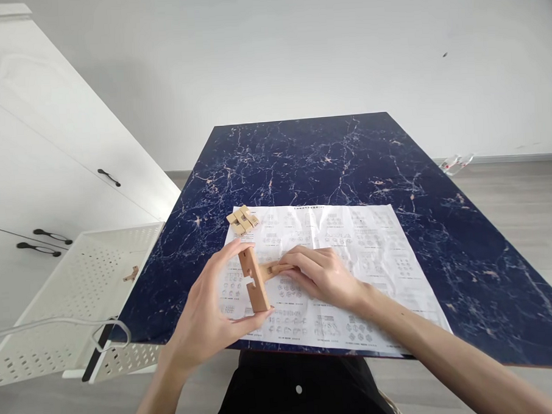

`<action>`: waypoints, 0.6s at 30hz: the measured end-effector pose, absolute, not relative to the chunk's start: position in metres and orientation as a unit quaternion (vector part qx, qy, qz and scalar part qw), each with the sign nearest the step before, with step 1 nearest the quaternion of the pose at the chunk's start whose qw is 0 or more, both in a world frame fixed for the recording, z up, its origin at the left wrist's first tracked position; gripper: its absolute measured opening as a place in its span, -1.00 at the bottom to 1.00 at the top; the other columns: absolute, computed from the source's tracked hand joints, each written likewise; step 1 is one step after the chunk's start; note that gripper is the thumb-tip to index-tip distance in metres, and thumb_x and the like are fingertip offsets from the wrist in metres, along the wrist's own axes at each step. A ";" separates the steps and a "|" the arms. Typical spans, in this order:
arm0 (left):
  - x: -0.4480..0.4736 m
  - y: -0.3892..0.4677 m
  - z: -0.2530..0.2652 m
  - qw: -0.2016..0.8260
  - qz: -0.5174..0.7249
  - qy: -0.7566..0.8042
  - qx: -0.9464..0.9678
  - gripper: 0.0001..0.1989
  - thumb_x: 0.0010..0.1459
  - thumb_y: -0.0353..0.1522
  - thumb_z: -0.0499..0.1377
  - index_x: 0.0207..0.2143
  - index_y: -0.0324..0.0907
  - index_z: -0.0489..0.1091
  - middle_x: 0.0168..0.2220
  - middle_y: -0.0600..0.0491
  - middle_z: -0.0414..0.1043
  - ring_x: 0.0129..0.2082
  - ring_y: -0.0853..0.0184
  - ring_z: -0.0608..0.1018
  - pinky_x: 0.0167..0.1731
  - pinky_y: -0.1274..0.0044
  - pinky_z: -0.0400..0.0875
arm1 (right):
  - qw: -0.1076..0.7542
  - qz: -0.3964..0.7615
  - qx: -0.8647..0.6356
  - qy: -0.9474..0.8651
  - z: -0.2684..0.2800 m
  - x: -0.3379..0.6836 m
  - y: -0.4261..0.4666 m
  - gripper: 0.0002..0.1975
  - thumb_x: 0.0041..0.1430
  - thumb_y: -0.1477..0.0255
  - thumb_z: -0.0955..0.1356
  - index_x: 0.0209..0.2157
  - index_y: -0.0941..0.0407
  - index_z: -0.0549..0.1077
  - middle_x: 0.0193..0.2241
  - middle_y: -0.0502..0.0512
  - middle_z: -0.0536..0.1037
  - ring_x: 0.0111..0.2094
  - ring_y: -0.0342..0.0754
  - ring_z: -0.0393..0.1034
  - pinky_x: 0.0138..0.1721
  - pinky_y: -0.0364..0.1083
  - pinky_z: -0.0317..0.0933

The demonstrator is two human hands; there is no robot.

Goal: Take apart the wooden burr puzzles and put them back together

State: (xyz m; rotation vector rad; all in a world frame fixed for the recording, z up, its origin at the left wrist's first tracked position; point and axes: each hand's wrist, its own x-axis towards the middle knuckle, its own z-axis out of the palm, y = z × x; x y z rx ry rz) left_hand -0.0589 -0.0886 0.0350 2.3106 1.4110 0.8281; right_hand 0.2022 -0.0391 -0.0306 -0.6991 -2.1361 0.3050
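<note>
My left hand [216, 304] grips a notched wooden puzzle block [257, 281] by its two ends, thumb at the bottom and fingers at the top. The block stands tilted above the paper. A second wooden puzzle piece [273, 269], slimmer and with a recess, is pinched in the fingers of my right hand [322, 273]. Its far end meets the side of the block; whether it sits in a notch is hidden. Beyond my left fingers, a small cluster of interlocked wooden pieces [242, 220] rests on the sheet's upper left corner.
A creased instruction sheet [373, 239] with printed diagrams lies on the blue marbled table [301, 163]. At left, a white perforated basket [73, 289] holds a small wooden piece [131, 274] and stands by a white cabinet [63, 161]. A pale cable [57, 327] crosses it.
</note>
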 end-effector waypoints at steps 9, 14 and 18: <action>-0.077 -0.055 0.020 0.043 0.376 0.572 0.727 -0.06 0.17 -0.11 0.50 0.46 0.02 0.10 0.41 -0.17 0.34 0.30 -0.12 0.54 0.29 -0.02 0.48 | 0.427 0.131 -0.309 -0.840 -0.030 0.202 -0.038 -0.84 0.61 0.41 0.31 -0.05 0.13 0.53 -0.25 0.13 0.72 -0.45 -0.12 0.55 -0.51 -0.16 0.32; -0.091 -0.021 -0.003 0.078 0.259 0.621 0.736 0.01 0.16 -0.06 0.49 0.47 -0.06 0.05 0.37 -0.26 0.38 0.36 -0.20 0.47 0.31 -0.08 0.39 | 0.427 0.137 -0.311 -0.838 -0.033 0.202 -0.038 -0.86 0.59 0.44 0.33 -0.06 0.16 0.53 -0.23 0.15 0.71 -0.45 -0.13 0.54 -0.54 -0.17 0.27; -0.092 -0.006 -0.003 0.102 0.217 0.623 0.744 -0.04 0.22 -0.09 0.46 0.48 -0.08 0.04 0.39 -0.25 0.36 0.37 -0.17 0.45 0.32 -0.05 0.37 | 0.426 0.140 -0.311 -0.838 -0.032 0.202 -0.039 -0.86 0.59 0.44 0.33 -0.04 0.15 0.54 -0.22 0.14 0.72 -0.46 -0.15 0.52 -0.54 -0.17 0.27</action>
